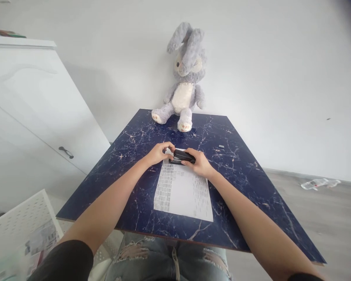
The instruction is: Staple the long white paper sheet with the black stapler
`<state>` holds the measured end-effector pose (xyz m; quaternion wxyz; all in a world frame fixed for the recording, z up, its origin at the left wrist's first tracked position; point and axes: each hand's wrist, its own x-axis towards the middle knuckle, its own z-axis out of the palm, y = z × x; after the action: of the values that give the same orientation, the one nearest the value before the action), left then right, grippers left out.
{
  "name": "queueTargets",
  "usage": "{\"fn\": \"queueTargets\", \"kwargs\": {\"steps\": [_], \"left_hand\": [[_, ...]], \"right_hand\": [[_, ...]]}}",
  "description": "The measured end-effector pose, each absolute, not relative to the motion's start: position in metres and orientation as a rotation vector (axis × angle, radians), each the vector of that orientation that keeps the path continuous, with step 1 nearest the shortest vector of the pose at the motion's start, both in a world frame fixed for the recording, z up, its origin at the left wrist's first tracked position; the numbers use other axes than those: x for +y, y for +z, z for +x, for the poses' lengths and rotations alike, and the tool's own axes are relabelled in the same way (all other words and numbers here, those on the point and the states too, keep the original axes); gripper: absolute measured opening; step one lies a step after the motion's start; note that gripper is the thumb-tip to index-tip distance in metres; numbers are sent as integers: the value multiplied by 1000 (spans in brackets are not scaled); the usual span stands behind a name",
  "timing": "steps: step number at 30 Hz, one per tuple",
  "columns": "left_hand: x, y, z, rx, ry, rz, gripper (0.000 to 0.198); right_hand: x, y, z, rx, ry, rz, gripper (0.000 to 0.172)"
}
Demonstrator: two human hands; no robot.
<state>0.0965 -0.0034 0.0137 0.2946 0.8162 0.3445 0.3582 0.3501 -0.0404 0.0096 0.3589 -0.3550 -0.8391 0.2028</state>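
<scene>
A black stapler point(183, 156) lies across the top part of a printed sheet of paper point(184, 191). Its right end is gripped by my right hand point(201, 163), with the thumb along the near side and the fingers over the top. At the stapler's left end, my left hand point(160, 153) curls its thumb and index finger around the tip. A light strip shows along the stapler's side; whether its top is lifted is too small to tell. Beyond the right hand, a small grey strip point(221, 146), perhaps staples, rests on the blue marbled table point(236, 183).
A grey plush rabbit point(183, 95) sits at the table's far edge against the wall. To the left stand a white cabinet point(32, 101) and a white perforated basket point(23, 210) with things inside. A clear plastic wrapper point(317, 183) lies on the floor at right.
</scene>
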Motion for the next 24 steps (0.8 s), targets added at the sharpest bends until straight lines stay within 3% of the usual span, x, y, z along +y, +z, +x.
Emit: {"fn": "queueTargets", "kwargs": {"steps": [3, 6, 10, 12, 18, 24], "left_hand": [[-5, 15, 101, 1004, 1013, 2204, 23], [-15, 14, 115, 1027, 935, 2372, 35], [-31, 6, 135, 904, 422, 2636, 72], [-33, 3, 137, 962, 223, 2655, 81], [-24, 3, 121, 1137, 158, 2646, 80], [-29, 4, 127, 858, 215, 2686, 67]], "right_hand": [[-35, 20, 364, -2136, 501, -1034, 24], [-26, 33, 397, -2062, 436, -1244, 24], [-16, 43, 455, -2000, 401, -1480, 26], [-14, 41, 477, -2020, 460, -1539, 26], [-13, 28, 481, -2155, 677, -1446, 27], [-17, 34, 448, -2311, 777, -1217, 23]]}}
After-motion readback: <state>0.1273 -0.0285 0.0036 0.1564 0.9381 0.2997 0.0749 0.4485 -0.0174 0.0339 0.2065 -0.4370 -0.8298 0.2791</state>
